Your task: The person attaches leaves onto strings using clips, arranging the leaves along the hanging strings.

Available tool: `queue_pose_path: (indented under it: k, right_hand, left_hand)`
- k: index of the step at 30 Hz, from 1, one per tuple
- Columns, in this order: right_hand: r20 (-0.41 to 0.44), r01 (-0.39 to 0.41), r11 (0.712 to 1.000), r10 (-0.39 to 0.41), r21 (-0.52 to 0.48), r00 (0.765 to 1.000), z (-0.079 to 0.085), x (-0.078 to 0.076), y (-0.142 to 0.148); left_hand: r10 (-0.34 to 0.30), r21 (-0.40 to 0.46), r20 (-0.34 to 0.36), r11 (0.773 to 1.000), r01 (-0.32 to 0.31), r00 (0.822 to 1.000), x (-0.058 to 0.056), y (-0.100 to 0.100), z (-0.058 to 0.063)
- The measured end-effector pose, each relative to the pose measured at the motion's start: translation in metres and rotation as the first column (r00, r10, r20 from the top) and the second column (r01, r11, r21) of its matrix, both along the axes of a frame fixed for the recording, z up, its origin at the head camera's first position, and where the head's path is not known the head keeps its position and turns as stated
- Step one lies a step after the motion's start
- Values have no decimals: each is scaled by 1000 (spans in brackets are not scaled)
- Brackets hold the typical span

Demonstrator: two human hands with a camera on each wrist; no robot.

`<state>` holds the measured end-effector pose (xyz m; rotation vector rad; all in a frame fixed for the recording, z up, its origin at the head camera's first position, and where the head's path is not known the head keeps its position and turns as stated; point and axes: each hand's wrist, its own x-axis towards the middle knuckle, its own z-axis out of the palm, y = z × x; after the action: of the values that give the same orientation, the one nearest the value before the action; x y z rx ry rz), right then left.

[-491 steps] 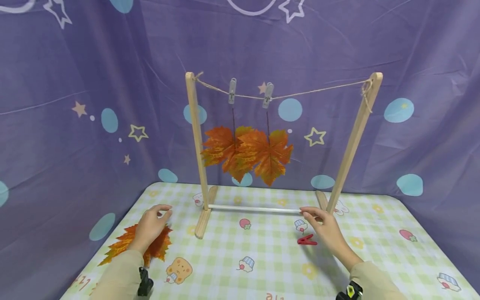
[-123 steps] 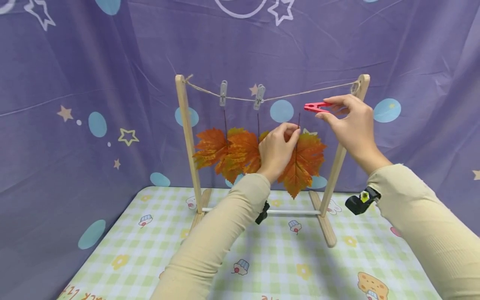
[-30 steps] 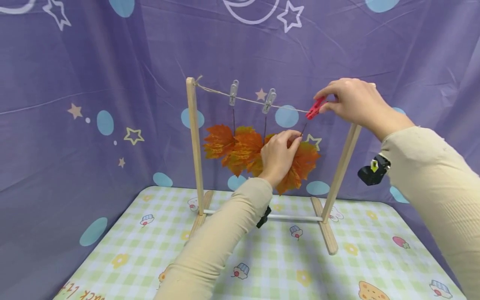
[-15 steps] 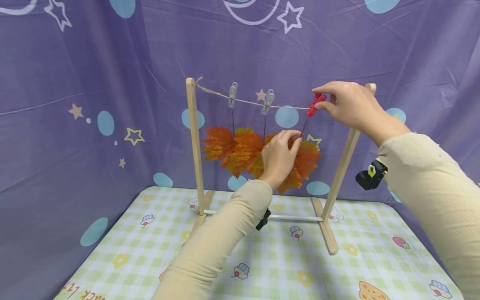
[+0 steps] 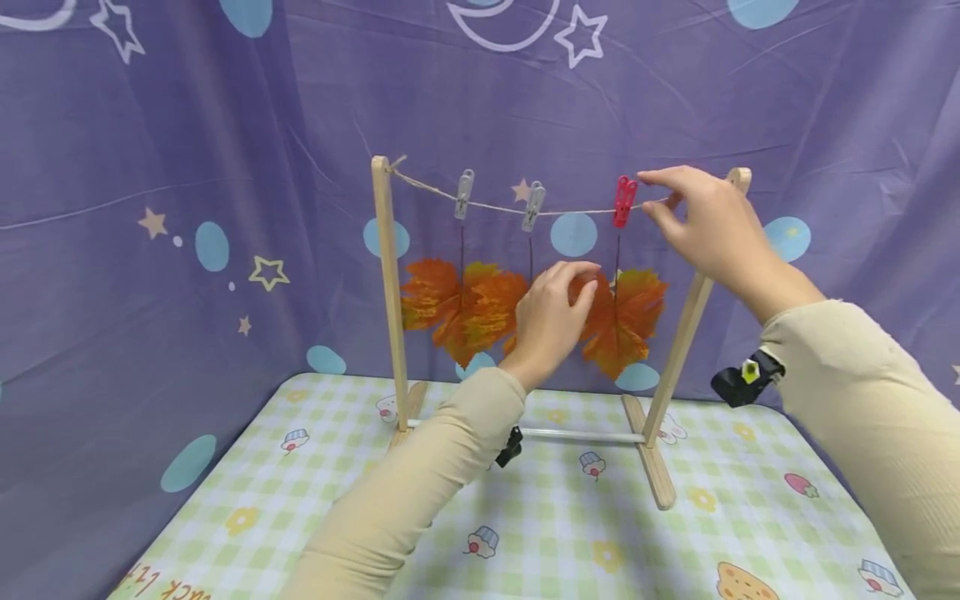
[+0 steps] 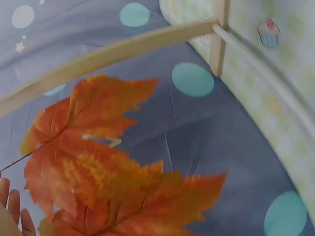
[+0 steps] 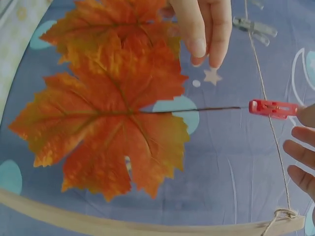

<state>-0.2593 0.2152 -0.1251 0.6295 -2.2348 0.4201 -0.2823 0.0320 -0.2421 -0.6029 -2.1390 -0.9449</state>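
Note:
A red clothespin (image 5: 625,202) sits on the twine line (image 5: 577,213), with the dark stem of an orange maple leaf (image 5: 630,321) hanging from it. Just right of the clothespin is my right hand (image 5: 708,221), thumb and fingers parted and holding nothing. In the right wrist view, its fingertips lie right beside the clothespin's handles. My left hand (image 5: 551,317) is lower, in front of the leaves, its fingers loosely bent around nothing. Two grey clothespins (image 5: 464,194) farther left hold more maple leaves (image 5: 438,300), partly hidden behind my left hand.
The twine runs between two wooden posts (image 5: 390,292) on flat feet, joined low down by a white rod (image 5: 581,435). The stand is on a table with a green checked cloth (image 5: 540,517). A purple patterned curtain (image 5: 262,150) hangs behind and at the sides.
The red clothespin, earlier on the table, then pinched in my right hand, is now on the line. My left hand has let go of the leaf's stem, and the leaf hangs straight. Both hands have drawn back slightly.

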Motion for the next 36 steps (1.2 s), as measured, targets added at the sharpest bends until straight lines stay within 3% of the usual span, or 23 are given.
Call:
queue_pose_path:
  k: [4, 11, 16, 21, 26, 29, 33, 36]
  right_hand:
    - [-67, -44, 998, 41, -51, 997, -14, 10, -2]
    - [-121, -99, 993, 91, -62, 988, -36, 31, -8]
    - [-150, -117, 992, 108, -54, 983, -46, 45, -12]
    - [-173, -120, 989, 104, -83, 979, -56, 57, -11]
    - [-152, -122, 983, 101, -137, 983, -67, 69, -9]
    - [-131, -112, 979, 90, -170, 987, -76, 76, -8]
    - [-125, -96, 976, 72, -197, 990, -91, 86, -7]
    - [-148, -102, 971, 70, -218, 987, -105, 92, -6]
  left_hand:
    - [-1, -81, -43, 997, -2, 999, 8, -13, 3]
    - [-12, -137, -69, 991, 3, 998, 27, -38, 5]
    - [-46, -99, 23, 994, 48, 999, 43, -59, 6]
    - [-77, -38, 142, 996, 83, 987, 58, -81, 3]
    - [-75, -26, 173, 996, 81, 982, 71, -97, -5]
    - [-52, -63, 141, 996, 62, 989, 78, -103, -12]
    - [11, -153, 28, 988, -7, 1000, 88, -108, -26]
    - [56, -190, -57, 980, -66, 997, 94, -112, -40]
